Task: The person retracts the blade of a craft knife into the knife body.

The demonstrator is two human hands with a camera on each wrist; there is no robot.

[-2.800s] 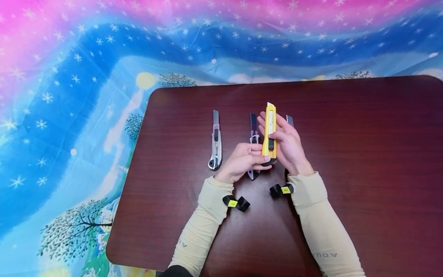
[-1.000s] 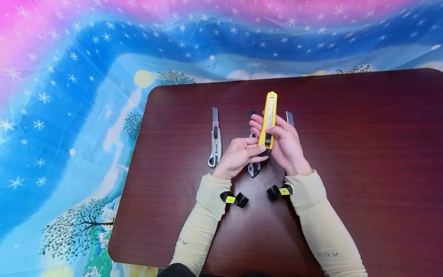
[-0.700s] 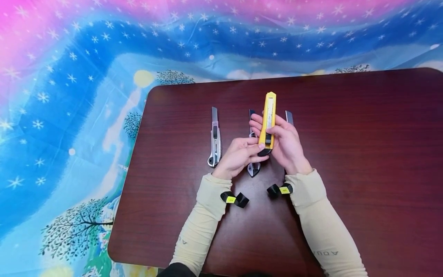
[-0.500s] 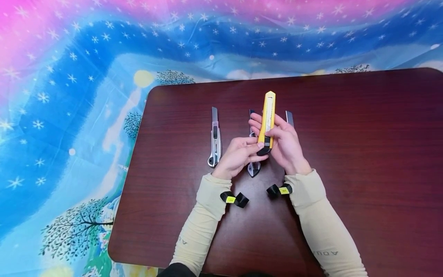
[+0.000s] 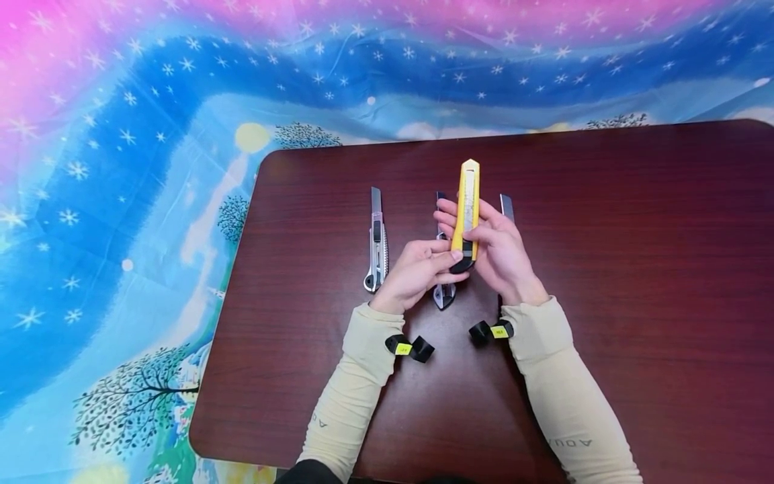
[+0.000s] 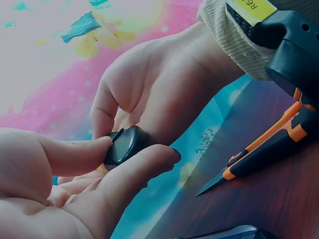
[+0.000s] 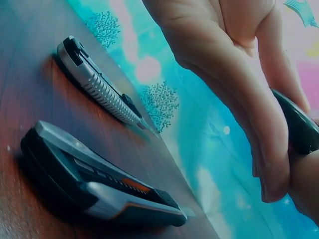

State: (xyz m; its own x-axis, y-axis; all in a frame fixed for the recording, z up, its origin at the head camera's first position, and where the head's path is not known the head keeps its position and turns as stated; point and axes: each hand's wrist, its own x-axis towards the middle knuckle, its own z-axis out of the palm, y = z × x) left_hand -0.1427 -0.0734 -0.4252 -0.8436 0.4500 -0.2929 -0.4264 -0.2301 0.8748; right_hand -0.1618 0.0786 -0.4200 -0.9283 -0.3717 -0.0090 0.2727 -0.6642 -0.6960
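Both hands hold a yellow snap-off utility knife (image 5: 468, 202) above the table, its tip pointing away from the body. No blade shows past its pointed tip. My left hand (image 5: 418, 272) pinches the black end cap (image 6: 124, 146) between thumb and fingers. My right hand (image 5: 500, 252) holds the body from the right, its thumb at the black slider (image 5: 467, 247) and its other fingers extended behind the knife. On the table behind the hands lies a grey-and-black utility knife (image 5: 444, 296), partly hidden by them.
A silver utility knife (image 5: 376, 245) lies to the left with its blade out. An orange-and-black utility knife (image 6: 269, 144) lies under the right forearm; its blade (image 5: 506, 207) shows beyond the right hand. The dark red table (image 5: 653, 269) ends at a printed cloth (image 5: 199, 74).
Since the oldest frame, the blade tip has gone back inside the yellow knife and its slider has moved toward the end cap. The hands and knife have shifted slightly up in the view.
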